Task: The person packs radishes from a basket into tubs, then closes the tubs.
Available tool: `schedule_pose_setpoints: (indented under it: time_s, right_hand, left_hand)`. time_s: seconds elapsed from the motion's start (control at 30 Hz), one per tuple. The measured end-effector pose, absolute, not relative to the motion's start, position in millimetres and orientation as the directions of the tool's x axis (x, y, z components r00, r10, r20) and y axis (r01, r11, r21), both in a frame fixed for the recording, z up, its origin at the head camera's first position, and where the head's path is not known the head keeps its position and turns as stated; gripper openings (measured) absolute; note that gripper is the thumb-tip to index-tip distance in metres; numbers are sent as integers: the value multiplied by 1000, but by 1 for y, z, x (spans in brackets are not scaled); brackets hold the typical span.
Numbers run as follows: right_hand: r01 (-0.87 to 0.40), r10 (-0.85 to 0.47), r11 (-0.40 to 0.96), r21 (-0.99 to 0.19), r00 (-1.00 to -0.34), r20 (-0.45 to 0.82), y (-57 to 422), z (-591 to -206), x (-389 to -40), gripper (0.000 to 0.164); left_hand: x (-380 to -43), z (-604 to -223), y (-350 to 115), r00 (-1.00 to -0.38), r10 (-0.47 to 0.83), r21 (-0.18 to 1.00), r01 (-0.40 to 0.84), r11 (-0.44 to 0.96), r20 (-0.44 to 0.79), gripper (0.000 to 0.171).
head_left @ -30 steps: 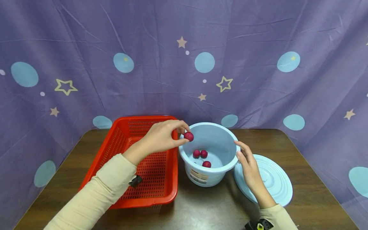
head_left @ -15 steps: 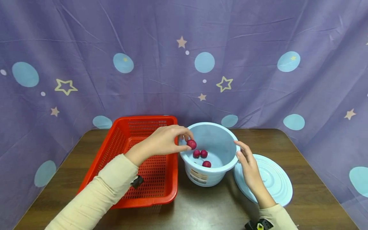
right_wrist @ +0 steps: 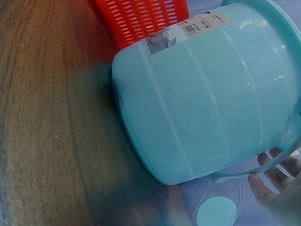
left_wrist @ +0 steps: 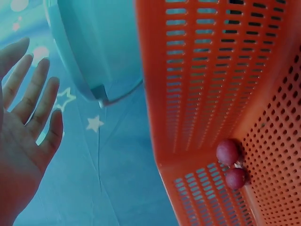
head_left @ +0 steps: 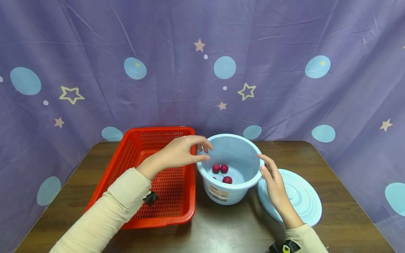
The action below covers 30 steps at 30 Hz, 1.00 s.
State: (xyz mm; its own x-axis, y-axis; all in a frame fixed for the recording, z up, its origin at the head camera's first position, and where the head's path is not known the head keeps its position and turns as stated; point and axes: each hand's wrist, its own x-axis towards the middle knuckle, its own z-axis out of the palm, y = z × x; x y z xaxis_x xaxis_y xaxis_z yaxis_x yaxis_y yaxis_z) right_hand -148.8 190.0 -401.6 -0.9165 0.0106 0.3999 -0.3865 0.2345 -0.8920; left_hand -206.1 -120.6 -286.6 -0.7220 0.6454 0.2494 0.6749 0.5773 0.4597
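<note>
A light blue bucket (head_left: 229, 191) with several round dark-pink radishes (head_left: 227, 180) on its floor stands at the middle of the table in the head view. Over its left rim hangs my left hand (head_left: 180, 151), fingers and thumb apart, holding nothing. My right hand (head_left: 276, 186) grips the bucket's right rim between thumb and fingers. From the right wrist, fingers (right_wrist: 277, 172) show by the bucket's handle (right_wrist: 268, 165). Left of the bucket is a red plastic basket (head_left: 190, 211). Two more radishes (left_wrist: 228, 152) lie in a corner of the basket in the left wrist view.
A round light blue lid (head_left: 305, 196) lies flat on the wooden table (head_left: 341, 207), right of the bucket and partly behind my right forearm. Behind the table hangs a purple curtain (head_left: 177, 80) with stars and dots. Basket and bucket stand close together.
My left hand has let go of the radish it pinched. It first dipped over the bucket, then rose slightly with fingers spread. My right hand has stayed at the rim.
</note>
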Motion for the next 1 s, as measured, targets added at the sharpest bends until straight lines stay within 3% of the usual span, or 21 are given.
schedule_pose_setpoints:
  time_s: [0.13, 0.33, 0.6, 1.0]
  right_hand:
    - [-380, 9, 229, -896, -920, 392, 188, -401, -149, 37]
    - [-382, 10, 233, -894, -919, 395, 189, -402, -150, 38]
    - [-377, 13, 219, -900, -921, 389, 191, -405, -149, 38]
    - [-395, 9, 212, -894, -914, 406, 190, -402, -148, 37]
  left_hand:
    - [-212, -287, -130, -766, 596, 576, 608, 547, 242, 28]
    - [-225, -297, -144, -810, 530, 661, 544, 517, 252, 27]
    - [-249, -317, -160, -861, 450, 697, 474, 539, 237, 22]
    - [-276, -367, -190, -939, 279, 681, 340, 648, 203, 30]
